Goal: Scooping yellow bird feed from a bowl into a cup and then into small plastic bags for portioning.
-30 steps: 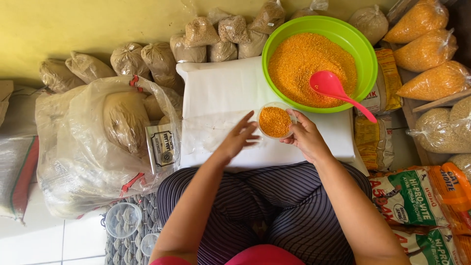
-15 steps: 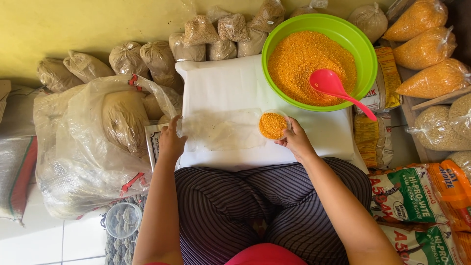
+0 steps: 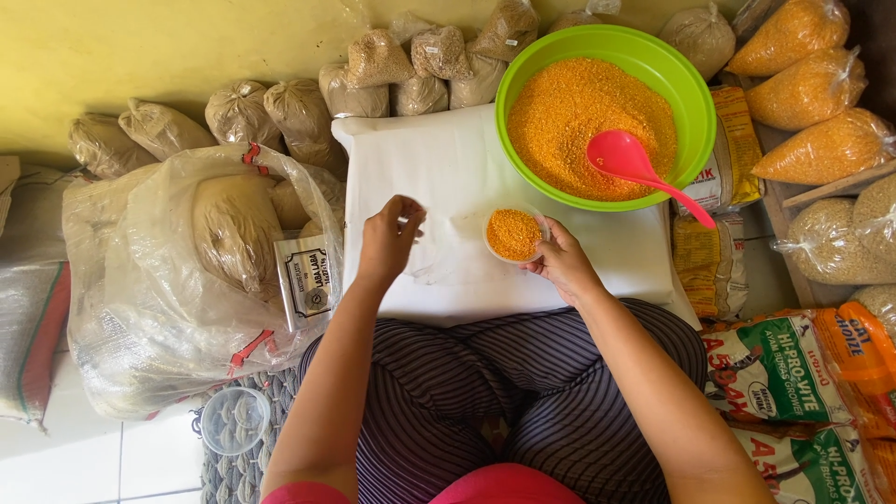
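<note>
Orange grain cup (image 3: 513, 233) was gripped by right hand (image 3: 563, 264); left hand (image 3: 387, 241) was moved in from the edge, pinching clear bag (image 3: 439, 261).

A yellow wall (image 3: 140, 47) runs along the far side, evenly lit by soft daylight. Below it, at the near left corner, lies a floor of white tiles (image 3: 84, 457), and a grey woven mat (image 3: 229, 471) lies on the tiles just right of that corner. A wooden shelf edge (image 3: 831, 182) shows far right of the wall, well apart from the tiles. Shadow gathers where the wall meets the ground at the left
</note>
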